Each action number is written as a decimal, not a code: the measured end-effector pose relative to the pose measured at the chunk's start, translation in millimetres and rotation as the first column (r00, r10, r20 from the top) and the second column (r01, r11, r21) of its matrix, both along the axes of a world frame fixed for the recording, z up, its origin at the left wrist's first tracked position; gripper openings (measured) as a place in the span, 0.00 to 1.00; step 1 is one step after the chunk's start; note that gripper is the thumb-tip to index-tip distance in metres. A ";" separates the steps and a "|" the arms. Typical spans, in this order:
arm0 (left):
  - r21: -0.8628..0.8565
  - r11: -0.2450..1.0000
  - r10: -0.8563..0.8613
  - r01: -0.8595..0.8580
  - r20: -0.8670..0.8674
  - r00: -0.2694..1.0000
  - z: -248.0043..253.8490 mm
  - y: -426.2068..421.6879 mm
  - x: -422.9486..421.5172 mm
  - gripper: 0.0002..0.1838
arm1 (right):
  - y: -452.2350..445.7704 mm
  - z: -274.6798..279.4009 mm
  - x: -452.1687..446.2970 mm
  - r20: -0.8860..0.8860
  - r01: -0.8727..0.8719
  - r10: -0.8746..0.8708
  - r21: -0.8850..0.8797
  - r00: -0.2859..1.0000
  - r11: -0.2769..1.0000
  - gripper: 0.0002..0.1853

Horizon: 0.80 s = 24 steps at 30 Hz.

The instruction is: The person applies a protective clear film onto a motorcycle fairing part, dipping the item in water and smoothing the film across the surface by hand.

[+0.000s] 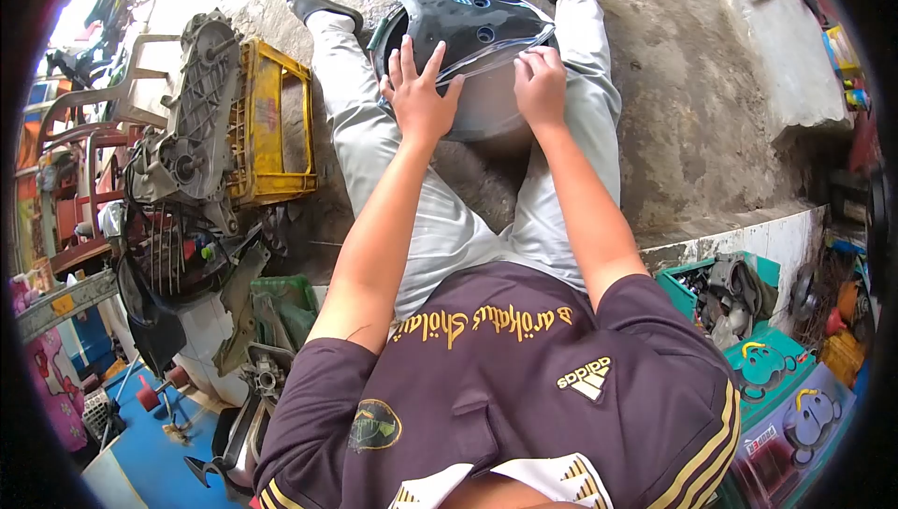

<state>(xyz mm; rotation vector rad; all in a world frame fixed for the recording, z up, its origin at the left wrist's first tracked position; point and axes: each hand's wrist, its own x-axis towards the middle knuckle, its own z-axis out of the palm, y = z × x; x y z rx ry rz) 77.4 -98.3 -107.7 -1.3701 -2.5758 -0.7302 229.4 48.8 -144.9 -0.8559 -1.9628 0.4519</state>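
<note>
Between my outstretched legs is a glossy black body panel (435, 27), curved, with round holes and a light-blue striped mark near its far edge. My left hand (421, 102) lies on its left part, fingers spread. At the panel's near right edge my right hand (541, 88) is closed, its fingertips curled together; what they pinch is hidden. A thin, shiny, see-through strip (496, 62) runs along the near edge toward those fingers. Beneath the panel is a grey rounded surface (486, 107), perhaps a basin, partly covered by my hands.
To the left stand a yellow plastic crate (271, 121) and a grey metal engine casing (201, 107) leaning against it. A green bin (678, 294) of metal parts is at right, near a teal box (767, 369). A concrete ledge (781, 41) edges the floor.
</note>
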 end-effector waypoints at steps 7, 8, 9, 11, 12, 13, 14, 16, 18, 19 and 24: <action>0.012 1.000 -0.003 0.003 0.012 1.000 -0.1 -0.1 1.1 0.34 | -0.2 -1.0 1.2 0.024 -0.065 0.064 0.021 0.998 0.998 0.04; 0.011 1.000 -0.005 0.005 0.014 1.000 -0.4 0.1 1.4 0.34 | 0.1 -0.5 -0.4 0.008 -0.034 0.034 0.015 0.999 0.999 0.04; 0.012 1.000 -0.006 0.006 0.013 1.000 -0.6 0.1 1.2 0.34 | -1.4 -0.1 0.0 0.009 -0.033 0.032 0.015 0.999 0.999 0.04; 0.014 1.000 -0.006 0.006 0.008 1.000 -0.9 -0.1 0.6 0.34 | -5.4 1.9 0.5 0.059 -0.075 0.074 0.023 0.996 0.997 0.05; 0.019 1.000 -0.009 0.009 0.006 1.000 -1.0 -0.5 0.2 0.34 | -5.2 4.0 0.4 0.056 -0.075 0.074 0.024 0.996 0.997 0.05; 0.022 1.000 -0.014 0.014 0.006 1.000 -1.3 -0.6 0.0 0.34 | -4.2 6.2 1.9 0.066 -0.087 0.084 0.046 0.994 0.995 0.05; 0.022 1.000 -0.015 0.015 0.007 1.000 -0.9 -0.5 -0.1 0.34 | -3.2 5.2 3.8 0.078 -0.099 0.094 0.067 0.993 0.993 0.05; 0.019 1.000 -0.004 0.004 0.008 1.000 -0.5 0.3 1.0 0.34 | -3.8 1.7 1.2 0.089 -0.034 0.027 0.082 0.996 0.996 0.05; 0.013 1.000 -0.002 0.001 0.018 1.000 -0.3 -0.6 2.1 0.34 | -4.7 4.7 0.5 0.095 -0.045 0.035 0.108 0.995 0.993 0.04; 0.005 1.000 -0.003 0.003 0.023 1.000 0.3 -0.8 1.4 0.34 | -4.7 6.5 1.3 0.093 -0.046 0.036 0.110 0.995 0.993 0.04; 0.015 1.000 -0.010 0.010 0.014 1.000 -1.5 -0.7 1.1 0.34 | -5.0 5.0 2.7 0.080 -0.046 0.044 0.022 0.996 0.999 0.05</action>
